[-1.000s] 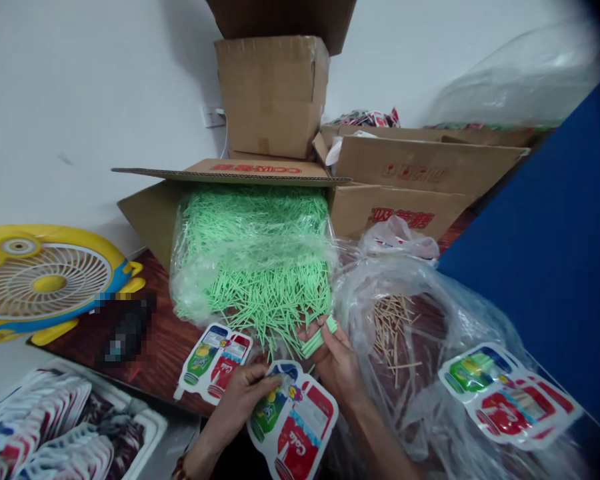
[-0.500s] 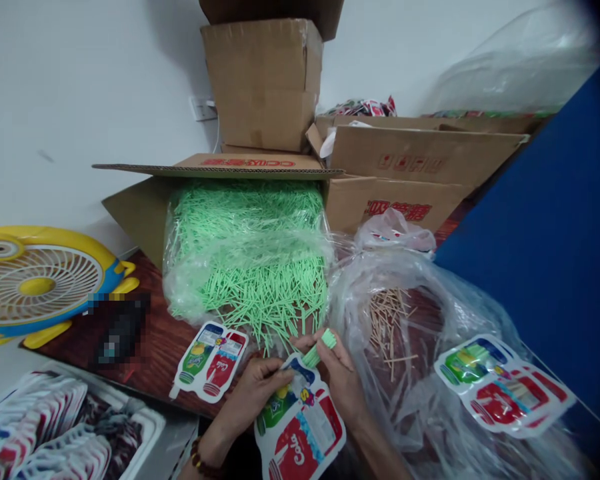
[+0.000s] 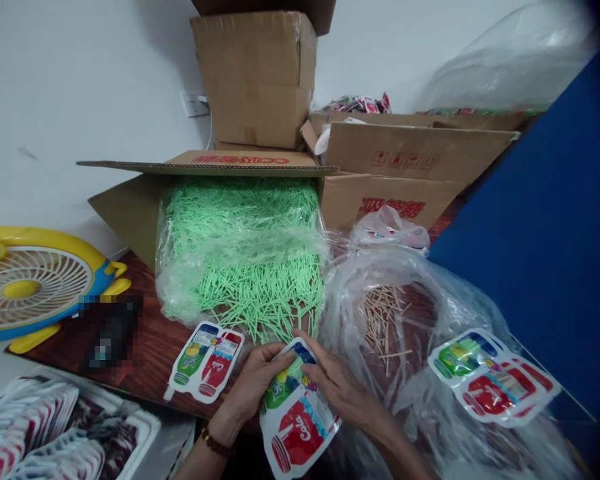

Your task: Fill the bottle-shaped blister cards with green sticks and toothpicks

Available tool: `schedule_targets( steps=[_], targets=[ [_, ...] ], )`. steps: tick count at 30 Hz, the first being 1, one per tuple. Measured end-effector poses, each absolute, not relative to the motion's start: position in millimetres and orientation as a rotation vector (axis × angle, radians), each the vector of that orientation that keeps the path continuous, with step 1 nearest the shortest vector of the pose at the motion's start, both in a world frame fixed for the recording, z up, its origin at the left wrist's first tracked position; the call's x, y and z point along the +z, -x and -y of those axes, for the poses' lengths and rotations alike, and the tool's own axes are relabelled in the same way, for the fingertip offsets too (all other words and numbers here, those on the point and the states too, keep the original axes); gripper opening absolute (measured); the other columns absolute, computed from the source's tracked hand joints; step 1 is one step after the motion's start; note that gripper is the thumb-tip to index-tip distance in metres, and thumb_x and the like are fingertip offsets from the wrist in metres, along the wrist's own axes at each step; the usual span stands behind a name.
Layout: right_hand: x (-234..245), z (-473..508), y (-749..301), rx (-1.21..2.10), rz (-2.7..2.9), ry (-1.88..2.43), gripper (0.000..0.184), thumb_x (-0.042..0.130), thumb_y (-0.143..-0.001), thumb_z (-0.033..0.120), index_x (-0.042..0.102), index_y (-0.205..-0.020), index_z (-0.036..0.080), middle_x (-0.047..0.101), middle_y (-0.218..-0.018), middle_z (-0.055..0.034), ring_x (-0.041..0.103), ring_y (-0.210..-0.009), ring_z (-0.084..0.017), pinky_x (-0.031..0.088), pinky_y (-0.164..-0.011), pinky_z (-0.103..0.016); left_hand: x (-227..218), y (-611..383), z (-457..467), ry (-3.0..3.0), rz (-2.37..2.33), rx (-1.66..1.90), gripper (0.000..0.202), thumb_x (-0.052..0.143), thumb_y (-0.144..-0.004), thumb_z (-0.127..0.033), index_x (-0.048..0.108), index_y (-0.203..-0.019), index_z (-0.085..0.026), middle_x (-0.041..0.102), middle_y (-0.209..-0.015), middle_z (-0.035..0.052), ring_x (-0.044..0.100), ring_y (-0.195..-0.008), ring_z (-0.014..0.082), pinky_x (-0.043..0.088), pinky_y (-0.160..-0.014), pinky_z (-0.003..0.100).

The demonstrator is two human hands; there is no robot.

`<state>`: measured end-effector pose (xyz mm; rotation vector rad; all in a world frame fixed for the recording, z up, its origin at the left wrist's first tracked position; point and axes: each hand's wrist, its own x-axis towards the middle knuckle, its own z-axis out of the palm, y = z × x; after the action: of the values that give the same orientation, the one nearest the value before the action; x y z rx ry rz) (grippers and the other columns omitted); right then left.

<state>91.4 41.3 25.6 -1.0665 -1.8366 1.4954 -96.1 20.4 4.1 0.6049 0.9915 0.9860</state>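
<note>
A bottle-shaped candy pouch [image 3: 301, 433], printed with a green lemon drink and a red cola, is held upright in front of me. My left hand [image 3: 251, 381] pinches its left upper edge, thumb on the front. On the opposite side, my right hand [image 3: 337, 383] grips the upper right edge with its fingers. Pale green sticks [image 3: 296, 367] show at the pouch's upper window, between the two thumbs. Left of my hands lies a flat pouch [image 3: 207, 362] of the same print. Behind them, loose green sticks [image 3: 263, 300] spill from a plastic-lined carton [image 3: 130, 217].
Brown sticks [image 3: 383, 323] lie inside a clear plastic bag [image 3: 340, 300] on the right. Filled pouches [image 3: 495, 380] rest on that plastic. A white bin [image 3: 147, 430] of pouches stands lower left, below a yellow fan [image 3: 87, 257]. Cartons [image 3: 255, 80] and a blue panel [image 3: 520, 247] border the back and right.
The bundle of green sticks in my right hand has gone down into the pouch. My right hand now grips the pouch's edge. The whole view has shifted slightly.
</note>
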Motion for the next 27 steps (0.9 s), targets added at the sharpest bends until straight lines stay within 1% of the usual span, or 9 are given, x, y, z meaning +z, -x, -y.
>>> schedule_targets(
  steps=[3,6,8,11,15,18,20,23,27],
  targets=[
    [23.3,-43.5,-97.4,1.465,1.744,1.054,0.048,0.05,-0.092,0.037,0.043,-0.138,0.028,0.055,-0.133,-0.0064,0.052,-0.12,-0.023,0.04,-0.102,-0.04,7.2,91.2,-21.3,-0.596,-0.967,1.017,0.018,0.075,-0.074,-0.03,0.071,-0.078,-0.013,0.07,-0.065,0.0014,0.059,-0.053,0.0101,0.046,-0.054,0.02],
    [27.1,-45.1,-99.8,1.411,1.645,1.1,0.034,0.05,-0.092,0.037,0.057,-0.123,0.025,0.066,-0.112,-0.0052,0.062,-0.101,-0.02,0.049,-0.088,-0.033,7.1,88.8,-22.1,-0.633,-0.972,1.036,0.018,0.073,-0.076,-0.03,0.072,-0.08,-0.013,0.072,-0.07,0.0029,0.061,-0.059,0.0122,0.048,-0.058,0.022],
    [32.0,-43.7,-98.9,1.303,1.707,1.117,0.029,0.05,-0.092,0.036,0.063,-0.115,0.024,0.068,-0.106,-0.0046,0.063,-0.097,-0.02,0.048,-0.087,-0.032,4.7,88.2,-22.9,-0.648,-0.984,1.06,0.017,0.073,-0.076,-0.031,0.072,-0.081,-0.014,0.072,-0.07,0.0026,0.062,-0.061,0.0131,0.048,-0.06,0.022],
    [37.0,-40.7,-97.0,1.246,1.743,1.083,0.029,0.049,-0.093,0.035,0.064,-0.115,0.024,0.066,-0.111,-0.0049,0.061,-0.102,-0.02,0.045,-0.091,-0.031,0.3,87.3,-24.1,-0.644,-0.994,1.135,0.016,0.073,-0.076,-0.031,0.073,-0.08,-0.015,0.071,-0.069,0.0009,0.061,-0.061,0.0125,0.048,-0.061,0.022],
    [35.3,-41.5,-99.0,1.407,1.59,1.113,0.029,0.052,-0.091,0.036,0.062,-0.114,0.024,0.069,-0.097,-0.0029,0.064,-0.086,-0.019,0.05,-0.075,-0.027,-1.6,83.0,-25.3,-0.652,-1.024,1.171,0.016,0.074,-0.075,-0.032,0.073,-0.078,-0.016,0.069,-0.067,-0.0007,0.057,-0.057,0.0104,0.045,-0.057,0.02],
    [32.8,-45.9,-102.5,1.428,1.679,1.142,0.021,0.055,-0.088,0.035,0.068,-0.098,0.021,0.069,-0.083,-0.0012,0.063,-0.075,-0.017,0.048,-0.067,-0.026,0.1,78.8,-25.7,-0.67,-1.038,1.192,0.016,0.073,-0.075,-0.032,0.073,-0.077,-0.015,0.067,-0.064,-0.0017,0.056,-0.057,0.0098,0.044,-0.056,0.019],
    [32.5,-49.8,-105.4,1.405,1.72,1.154,0.02,0.055,-0.088,0.033,0.07,-0.09,0.02,0.068,-0.079,-0.0008,0.061,-0.072,-0.017,0.046,-0.066,-0.025,2.2,78.1,-25.7,-0.669,-1.007,1.182,0.017,0.073,-0.076,-0.032,0.073,-0.082,-0.016,0.069,-0.068,-0.0006,0.059,-0.061,0.0115,0.046,-0.06,0.02],
    [34.1,-56.1,-109.3,1.383,1.745,1.151,0.02,0.055,-0.087,0.032,0.07,-0.093,0.02,0.068,-0.079,-0.0007,0.061,-0.071,-0.017,0.045,-0.065,-0.025,6.9,82.0,-25.4,-0.71,-0.948,1.048,0.028,0.077,-0.072,-0.03,0.073,-0.094,-0.015,0.072,-0.078,0.0034,0.063,-0.07,0.0161,0.049,-0.068,0.026],
    [35.4,-62.6,-110.1,1.337,1.748,1.16,0.02,0.058,-0.085,0.03,0.063,-0.103,0.022,0.063,-0.068,0.0025,0.057,-0.061,-0.014,0.042,-0.057,-0.023,13.2,88.5,-25.1,-0.773,-0.973,0.938,0.031,0.077,-0.071,-0.029,0.072,-0.097,-0.013,0.073,-0.08,0.0054,0.064,-0.071,0.0179,0.049,-0.068,0.027]
  ],
)
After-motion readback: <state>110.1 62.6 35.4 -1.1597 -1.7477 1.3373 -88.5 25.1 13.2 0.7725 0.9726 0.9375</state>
